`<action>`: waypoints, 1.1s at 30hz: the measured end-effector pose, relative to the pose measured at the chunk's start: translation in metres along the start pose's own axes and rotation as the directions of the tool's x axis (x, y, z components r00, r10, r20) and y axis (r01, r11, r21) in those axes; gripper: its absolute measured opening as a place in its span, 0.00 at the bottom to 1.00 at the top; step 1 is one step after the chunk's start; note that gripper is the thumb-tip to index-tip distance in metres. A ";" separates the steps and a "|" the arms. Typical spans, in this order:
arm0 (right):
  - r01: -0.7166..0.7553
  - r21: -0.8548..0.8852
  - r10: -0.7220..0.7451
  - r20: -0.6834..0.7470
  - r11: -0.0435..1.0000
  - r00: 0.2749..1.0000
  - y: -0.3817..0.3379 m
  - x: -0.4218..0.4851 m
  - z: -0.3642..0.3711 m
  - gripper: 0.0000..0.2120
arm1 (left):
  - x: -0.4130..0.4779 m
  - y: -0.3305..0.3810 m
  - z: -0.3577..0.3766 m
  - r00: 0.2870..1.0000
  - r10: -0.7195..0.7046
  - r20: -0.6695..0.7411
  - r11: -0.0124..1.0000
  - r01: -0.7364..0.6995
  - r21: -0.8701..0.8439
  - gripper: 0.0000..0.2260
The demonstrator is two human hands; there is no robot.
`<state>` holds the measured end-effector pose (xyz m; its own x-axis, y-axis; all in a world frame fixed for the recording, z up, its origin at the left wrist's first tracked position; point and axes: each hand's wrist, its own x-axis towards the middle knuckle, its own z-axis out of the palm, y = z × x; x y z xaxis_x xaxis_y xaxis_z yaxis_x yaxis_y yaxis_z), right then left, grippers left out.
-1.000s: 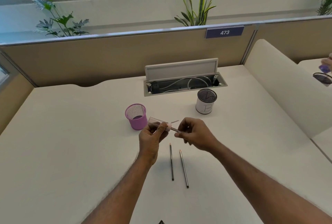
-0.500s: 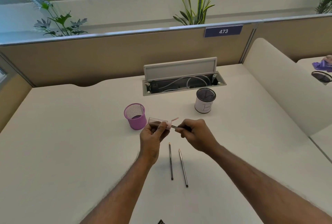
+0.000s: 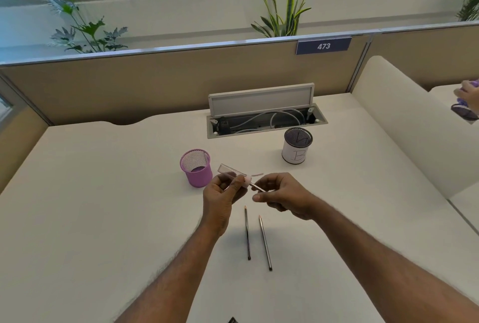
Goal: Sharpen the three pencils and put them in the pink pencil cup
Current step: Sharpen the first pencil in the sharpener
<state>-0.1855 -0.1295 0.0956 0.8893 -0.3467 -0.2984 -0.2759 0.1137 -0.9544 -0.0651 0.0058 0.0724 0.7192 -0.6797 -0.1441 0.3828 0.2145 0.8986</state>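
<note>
My left hand (image 3: 223, 194) grips a clear sharpener (image 3: 230, 171) with a pink end, held above the desk just right of the pink mesh pencil cup (image 3: 196, 171). My right hand (image 3: 282, 197) pinches a dark pencil (image 3: 258, 188) whose tip is pushed into the sharpener's pink end. A thin curl of shaving (image 3: 256, 174) sticks out beside that end. Two more pencils (image 3: 247, 233) (image 3: 265, 242) lie side by side on the desk below my hands, tips pointing away from me.
A white cup (image 3: 296, 150) marked "B" stands to the right of the pink one. Behind it is an open cable hatch (image 3: 264, 118) with its lid up. Beige partitions bound the desk at the back and left. Another person's hand (image 3: 469, 97) shows at the far right.
My right hand has turned the pencil in the sharpener, its fingers shifting round the shaft. A shaving curl has grown at the sharpener's end. The two lying pencils have not moved.
</note>
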 end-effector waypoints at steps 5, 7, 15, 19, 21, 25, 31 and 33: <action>0.298 -0.587 -0.521 -0.255 0.752 0.814 0.015 0.005 0.011 0.06 | -0.001 -0.003 0.003 0.997 0.005 -0.071 0.999 -0.002 0.044 0.14; 0.291 -0.858 -0.737 -0.138 0.423 0.662 0.022 0.004 0.011 0.07 | -0.001 -0.005 0.004 0.996 -0.016 -0.091 1.000 0.018 0.026 0.15; 0.276 -0.915 -0.726 -0.025 0.293 0.688 0.026 0.007 0.014 0.12 | -0.002 -0.010 -0.001 0.995 -0.065 -0.073 0.998 0.063 -0.031 0.17; 0.325 -0.768 -0.626 -0.124 0.552 0.770 0.019 0.008 0.012 0.09 | -0.003 -0.010 -0.001 0.998 -0.051 -0.029 0.997 0.049 -0.056 0.17; 0.296 -0.667 -0.529 -0.174 0.684 0.831 0.014 0.006 0.011 0.09 | -0.004 -0.007 -0.001 0.999 -0.034 0.029 0.997 0.036 -0.064 0.12; 0.179 -0.393 -0.246 -0.125 0.902 0.961 0.001 0.002 0.004 0.10 | -0.003 -0.002 -0.003 0.990 -0.045 0.134 0.995 0.057 -0.087 0.11; 0.038 -0.155 -0.042 -0.024 0.987 0.999 -0.008 -0.002 -0.002 0.12 | -0.001 0.000 -0.001 0.987 -0.061 0.151 0.993 0.075 -0.089 0.13; 0.045 -0.141 -0.048 -0.018 0.989 0.999 -0.008 -0.003 -0.002 0.08 | 0.000 -0.001 0.001 0.990 -0.052 0.130 0.996 0.061 -0.070 0.15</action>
<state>-0.1863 -0.1316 0.1044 0.8947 -0.3686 -0.2524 -0.2845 -0.0345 -0.9581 -0.0657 0.0047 0.0716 0.6170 -0.7752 -0.1351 0.4655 0.2211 0.8570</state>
